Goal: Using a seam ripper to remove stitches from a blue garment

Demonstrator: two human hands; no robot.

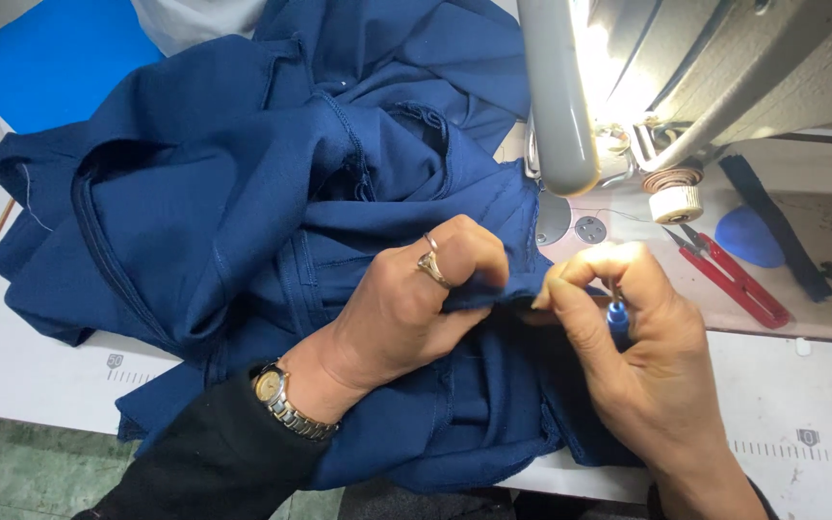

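A large dark blue garment (233, 202) lies bunched on the sewing table, in front of the grey sewing machine head (570, 87). My left hand (416, 299), with a ring and a wristwatch, pinches a folded edge of the garment. My right hand (628, 327) meets it from the right, fingertips on the same edge, and holds a small blue-handled tool (616, 315) against the cloth. The tool's tip is hidden behind my fingers.
Red thread snips (734, 274) lie right of the machine, beside a blue chalk piece (749, 236) and a dark fabric strip (777, 226). A thread spool (676, 197) sits under the machine. A bright blue sheet (50, 58) lies at the far left. The white table (801, 404) has ruler marks.
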